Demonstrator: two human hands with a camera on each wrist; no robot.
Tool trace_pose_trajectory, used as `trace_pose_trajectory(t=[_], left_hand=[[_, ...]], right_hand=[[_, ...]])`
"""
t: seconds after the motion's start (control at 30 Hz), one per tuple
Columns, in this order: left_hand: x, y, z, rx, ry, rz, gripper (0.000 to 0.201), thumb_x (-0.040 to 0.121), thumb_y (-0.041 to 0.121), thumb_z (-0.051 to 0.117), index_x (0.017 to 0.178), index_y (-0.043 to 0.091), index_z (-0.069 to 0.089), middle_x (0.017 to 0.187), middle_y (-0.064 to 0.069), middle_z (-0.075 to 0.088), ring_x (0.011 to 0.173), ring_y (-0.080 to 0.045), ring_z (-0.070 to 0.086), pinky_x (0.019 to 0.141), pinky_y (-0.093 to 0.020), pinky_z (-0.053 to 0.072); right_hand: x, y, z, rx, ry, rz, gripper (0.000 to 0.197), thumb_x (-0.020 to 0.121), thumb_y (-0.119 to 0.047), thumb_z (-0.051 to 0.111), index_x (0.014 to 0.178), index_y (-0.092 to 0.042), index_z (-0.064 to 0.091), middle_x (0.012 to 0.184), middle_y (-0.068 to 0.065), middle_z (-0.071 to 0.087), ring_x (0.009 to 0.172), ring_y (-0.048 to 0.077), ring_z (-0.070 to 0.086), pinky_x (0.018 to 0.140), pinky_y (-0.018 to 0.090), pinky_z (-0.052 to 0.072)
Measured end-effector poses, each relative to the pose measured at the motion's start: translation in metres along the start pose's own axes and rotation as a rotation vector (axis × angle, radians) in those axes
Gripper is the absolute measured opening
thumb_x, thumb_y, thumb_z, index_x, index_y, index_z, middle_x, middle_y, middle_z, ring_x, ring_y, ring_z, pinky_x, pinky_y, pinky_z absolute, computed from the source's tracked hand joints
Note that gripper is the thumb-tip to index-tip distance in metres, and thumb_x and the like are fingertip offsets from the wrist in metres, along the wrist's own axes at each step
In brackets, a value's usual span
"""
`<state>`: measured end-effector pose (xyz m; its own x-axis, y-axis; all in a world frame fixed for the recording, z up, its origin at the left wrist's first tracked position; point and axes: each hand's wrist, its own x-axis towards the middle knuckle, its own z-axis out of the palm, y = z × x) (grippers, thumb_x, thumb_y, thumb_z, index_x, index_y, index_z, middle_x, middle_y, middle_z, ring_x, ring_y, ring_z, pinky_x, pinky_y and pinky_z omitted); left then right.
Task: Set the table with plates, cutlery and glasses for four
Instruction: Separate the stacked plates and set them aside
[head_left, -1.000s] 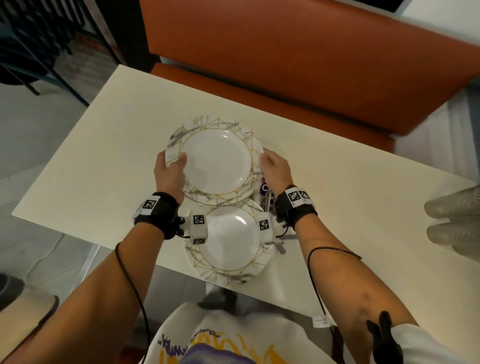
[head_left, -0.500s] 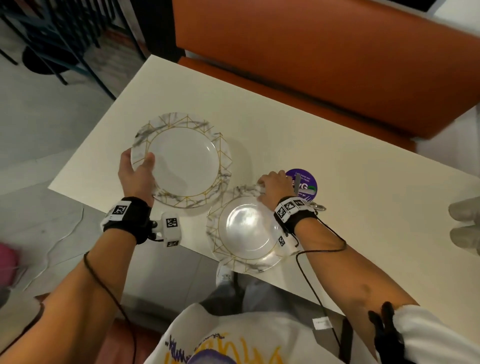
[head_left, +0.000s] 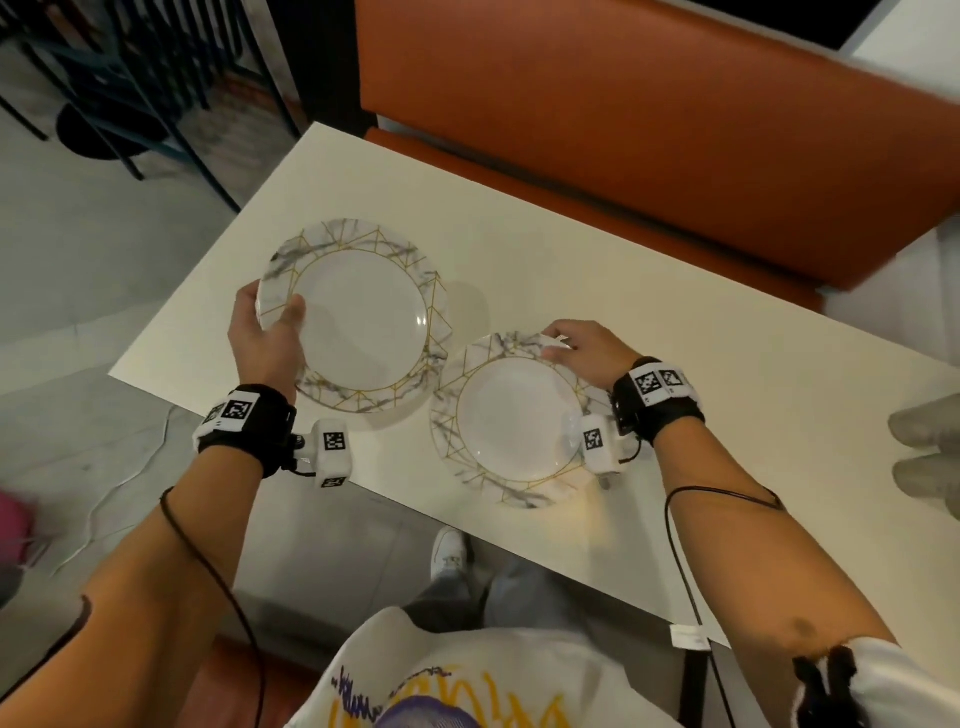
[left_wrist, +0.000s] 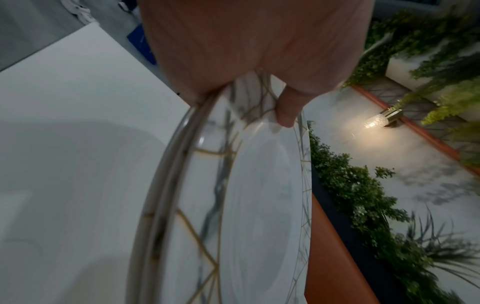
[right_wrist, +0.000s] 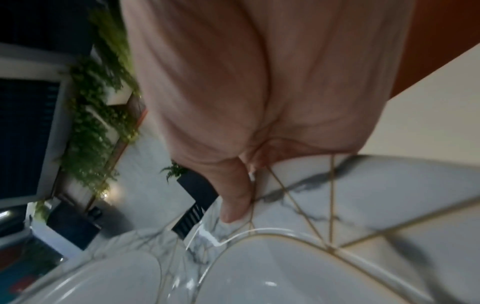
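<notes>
An orange upholstered bench (head_left: 649, 130) ran along the far side of a cream rectangular table (head_left: 597, 270); grey tiled floor (head_left: 78, 249) lay to the left, with dark metal chair legs (head_left: 156, 93) in the far corner. The wrist views showed green wall foliage (left_wrist: 363, 195) and a lit wall lamp (left_wrist: 376, 122). Two marble-patterned plates with gold lines sat near the table's near edge, just beside each other. The left plate (head_left: 358, 317) was raised off the table, casting a shadow to its right, and gripped at its left rim by the left hand (head_left: 267, 343), thumb on top, fingers beneath. The left wrist view showed two stacked rims there. The right plate (head_left: 514, 421) was pinched at its far rim by the right hand (head_left: 587, 353), thumb on the marbled border.
</notes>
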<state>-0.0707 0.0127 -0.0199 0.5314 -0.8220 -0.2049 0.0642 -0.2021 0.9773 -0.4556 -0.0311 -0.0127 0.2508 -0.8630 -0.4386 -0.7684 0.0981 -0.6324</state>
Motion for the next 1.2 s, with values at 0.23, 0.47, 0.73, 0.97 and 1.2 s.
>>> trace_pose_trajectory(t=[0.23,0.47,0.73,0.97,1.2], left_hand=[[-0.016,0.004,0.024,-0.026,-0.167,-0.003,0.026,0.096,0.009,0.065,0.118,0.023,0.065,0.103,0.002,0.073,0.09,-0.011,0.071,0.079,-0.028,0.058],[-0.037,-0.004,0.052,-0.069,-0.279,-0.15,0.026,0.094,0.009,0.066,0.117,0.021,0.07,0.111,-0.004,0.075,0.101,-0.022,0.072,0.088,-0.042,0.059],[-0.051,-0.013,0.082,-0.173,-0.237,-0.339,0.024,0.096,0.028,0.058,0.116,0.021,0.07,0.115,-0.008,0.075,0.113,-0.031,0.069,0.105,-0.055,0.05],[-0.062,-0.02,0.113,0.0,-0.309,-0.377,0.061,0.092,0.05,0.068,0.145,0.023,0.054,0.131,0.006,0.062,0.127,-0.019,0.058,0.109,-0.039,0.045],[-0.102,-0.039,0.189,0.537,-0.485,-0.186,0.063,0.102,0.045,0.055,0.153,0.01,0.041,0.147,-0.013,0.056,0.133,-0.033,0.054,0.108,-0.038,0.043]], right_hand=[[-0.008,0.003,-0.041,0.249,0.242,-0.02,0.009,0.1,-0.027,0.064,0.105,-0.021,0.07,0.1,-0.007,0.067,0.088,0.01,0.058,0.081,0.026,0.043],[-0.005,0.013,-0.006,0.564,0.408,0.127,0.011,0.099,-0.025,0.063,0.099,-0.023,0.073,0.105,0.011,0.076,0.086,0.025,0.067,0.082,0.037,0.054],[-0.011,0.005,0.048,0.448,0.469,0.242,0.025,0.107,-0.023,0.042,0.127,-0.009,0.05,0.101,0.005,0.061,0.083,0.02,0.058,0.065,0.031,0.044],[-0.026,0.019,0.053,0.453,0.447,0.311,0.048,0.11,-0.021,0.04,0.157,-0.018,0.035,0.157,0.012,0.044,0.142,0.032,0.045,0.114,0.038,0.037],[-0.082,0.092,0.025,0.495,0.569,0.404,0.047,0.103,-0.021,0.045,0.15,-0.022,0.049,0.149,0.009,0.056,0.136,0.032,0.051,0.114,0.046,0.043]])
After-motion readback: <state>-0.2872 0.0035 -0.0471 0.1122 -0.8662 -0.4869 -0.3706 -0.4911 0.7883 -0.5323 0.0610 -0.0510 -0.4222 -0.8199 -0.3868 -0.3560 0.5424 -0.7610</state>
